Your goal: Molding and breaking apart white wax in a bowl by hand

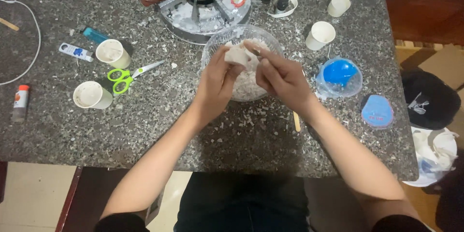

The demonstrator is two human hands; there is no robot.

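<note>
The white lump sits between both hands, right above the clear bowl in the middle of the table. The left hand pinches the lump with curled fingers. The right hand grips its other side and looks to be pressing something thin against it, though that thing is too small to tell. White bits fill the bowl. To do this well, the person should keep the lump over the bowl so crumbs fall in, and break off small bits slowly. Green scissors lie at nine o'clock from the bowl. A blue mould sits at three o'clock.
</note>
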